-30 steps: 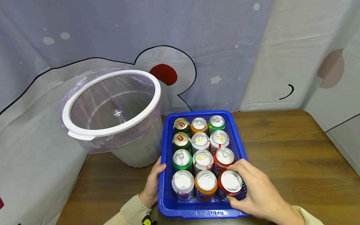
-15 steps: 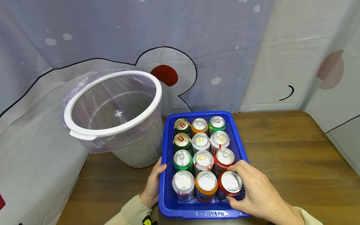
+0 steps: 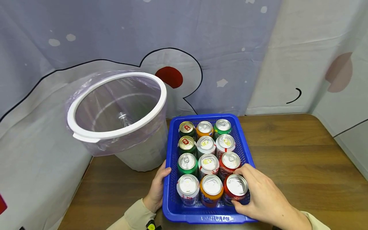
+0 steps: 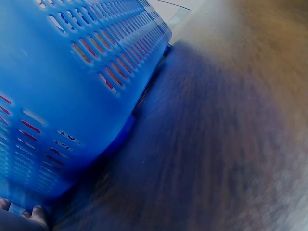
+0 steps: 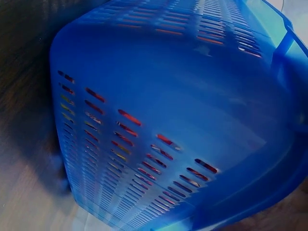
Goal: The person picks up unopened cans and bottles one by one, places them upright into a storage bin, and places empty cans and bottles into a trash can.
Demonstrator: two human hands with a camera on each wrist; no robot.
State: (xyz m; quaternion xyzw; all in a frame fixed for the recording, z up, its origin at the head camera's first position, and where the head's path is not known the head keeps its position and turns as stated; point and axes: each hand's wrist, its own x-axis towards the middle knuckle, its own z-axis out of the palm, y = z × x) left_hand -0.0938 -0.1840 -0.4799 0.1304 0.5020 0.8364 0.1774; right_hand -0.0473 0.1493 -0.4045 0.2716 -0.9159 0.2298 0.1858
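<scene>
A blue plastic basket (image 3: 242, 140) on the table holds several upright drink cans in rows. At its left wall, my left hand (image 3: 156, 188) grips the rim with the thumb on the upper edge; fingertips (image 4: 37, 214) show low in the left wrist view. My right hand (image 3: 261, 195) reaches over the front right corner and pinches a red can (image 3: 237, 186) between thumb and fingers. That can still stands inside the basket. Beside it are an orange can (image 3: 211, 188) and a white can (image 3: 188, 188). Another red can (image 3: 230, 163) stands just behind.
To the left of the basket stands a light-coloured bin (image 3: 143, 156) with a white rim ring (image 3: 164, 99) and a thin purple liner bag (image 3: 115, 147). A clear bottle (image 3: 125, 119) lies inside. The wooden table (image 3: 287, 147) ends at a printed cloth backdrop (image 3: 224, 57).
</scene>
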